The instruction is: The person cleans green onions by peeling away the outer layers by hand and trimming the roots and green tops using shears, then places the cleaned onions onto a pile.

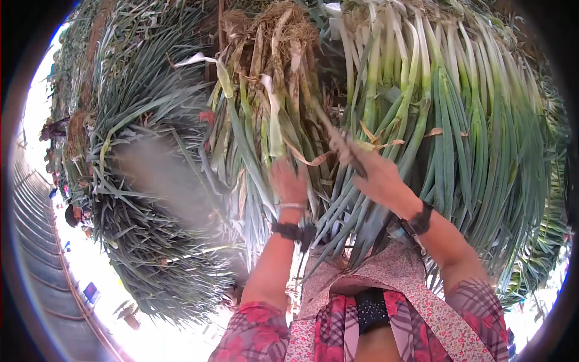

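My left hand (288, 181) is closed around a spring onion (275, 123), whose pale stem points up from my fingers. To its right, my right hand (381, 181) is wrapped around a knife (357, 161) with a dark handle. The narrow blade angles up and left, toward the stems. Behind both hands lies a bundle of untrimmed spring onions (295, 66) with brown, tangled roots and dry outer leaves. A pile of cleaner spring onions (416, 60), white and bright green, hangs beside my right hand. My fingertips are partly blurred.
On the left stands a large heap of dark green onion leaves (163, 259). More green leaves (543, 253) are stacked at the far right. A flowered apron (392, 265) covers my lap below the hands. Corrugated metal sheeting (42, 253) runs along the left edge.
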A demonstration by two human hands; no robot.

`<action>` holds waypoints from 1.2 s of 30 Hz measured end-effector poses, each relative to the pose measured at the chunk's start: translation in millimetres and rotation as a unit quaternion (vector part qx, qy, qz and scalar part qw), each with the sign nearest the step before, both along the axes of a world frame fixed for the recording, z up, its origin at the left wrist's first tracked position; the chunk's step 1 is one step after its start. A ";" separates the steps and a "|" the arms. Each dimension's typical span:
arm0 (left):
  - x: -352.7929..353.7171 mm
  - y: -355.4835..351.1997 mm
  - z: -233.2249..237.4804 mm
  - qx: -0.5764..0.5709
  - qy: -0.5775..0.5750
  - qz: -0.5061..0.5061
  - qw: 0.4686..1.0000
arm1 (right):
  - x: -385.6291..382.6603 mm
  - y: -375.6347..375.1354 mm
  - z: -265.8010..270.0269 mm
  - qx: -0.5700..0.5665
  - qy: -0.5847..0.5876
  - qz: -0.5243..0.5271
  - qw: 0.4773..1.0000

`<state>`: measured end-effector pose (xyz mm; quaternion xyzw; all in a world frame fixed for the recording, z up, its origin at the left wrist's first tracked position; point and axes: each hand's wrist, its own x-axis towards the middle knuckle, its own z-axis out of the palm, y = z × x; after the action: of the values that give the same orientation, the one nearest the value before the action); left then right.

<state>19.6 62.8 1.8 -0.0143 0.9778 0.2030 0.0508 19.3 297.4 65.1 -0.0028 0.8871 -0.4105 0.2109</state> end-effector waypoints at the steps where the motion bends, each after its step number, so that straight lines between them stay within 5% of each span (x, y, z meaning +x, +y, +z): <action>1: -12.3 -8.5 -13.7 -0.045 0.023 0.013 0.999 | 0.2 -6.5 1.6 0.003 0.000 0.000 1.000; 8: -30.6 -5.4 -63.9 -0.132 -0.033 0.056 0.989 | 27.7 -38.1 4.8 0.015 -0.106 0.117 0.987; 12: -43.1 3.1 -79.5 -0.260 -0.070 0.009 0.963 | 7.6 -40.8 -2.4 0.060 -0.024 0.011 0.998; 15: -66.0 -17.1 -65.5 -0.155 -0.158 0.022 0.975 | 17.4 -32.8 4.4 0.040 -0.067 0.017 0.997; 19: -113.6 -85.8 -24.9 0.224 -0.143 0.117 0.957 | 54.7 -19.3 0.2 -0.003 -0.065 0.022 0.998; 20: -147.4 -112.4 -18.5 0.057 -0.091 0.050 0.993 | 57.9 -18.3 2.1 -0.013 -0.063 0.025 0.998; 23: -253.5 -120.6 89.1 0.319 -0.120 0.128 0.931 | 64.4 -19.4 15.2 -0.008 -0.136 0.055 0.989; 24: -282.0 -117.9 115.1 0.242 -0.041 0.167 0.955 | 65.6 -21.8 16.2 0.001 -0.122 0.049 0.991; 26: -311.1 -126.7 116.6 0.178 0.145 0.062 0.971 | 67.4 -27.7 19.5 0.007 -0.107 0.046 0.993; 27: -307.2 -128.6 113.2 -0.197 0.247 0.068 0.946 | 65.8 -32.0 21.0 0.004 -0.089 0.047 0.995; 29: -263.5 -89.1 119.6 -0.285 0.228 0.103 0.925 | 57.7 -40.8 26.0 -0.007 -0.067 0.048 0.997; 30: -243.7 -94.2 101.6 -0.195 0.215 0.060 0.955 | 51.6 -44.7 30.3 -0.024 -0.086 0.059 0.994; 33: -146.0 -67.6 43.0 -0.201 0.050 0.013 0.978 | 42.0 -46.9 17.4 -0.048 -0.054 0.079 0.994; 34: -112.4 -75.7 3.6 -0.064 0.103 -0.062 0.991 | 35.1 -46.0 9.8 -0.027 -0.032 0.049 0.998; 36: -67.5 -64.0 -19.5 -0.184 0.022 -0.049 0.981 | 17.5 -44.7 1.9 0.036 -0.027 -0.005 0.999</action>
<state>-47.9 -1.1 -17.7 0.0293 0.9988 0.0170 0.0355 36.7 252.7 67.1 0.0205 0.8953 -0.3793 0.2328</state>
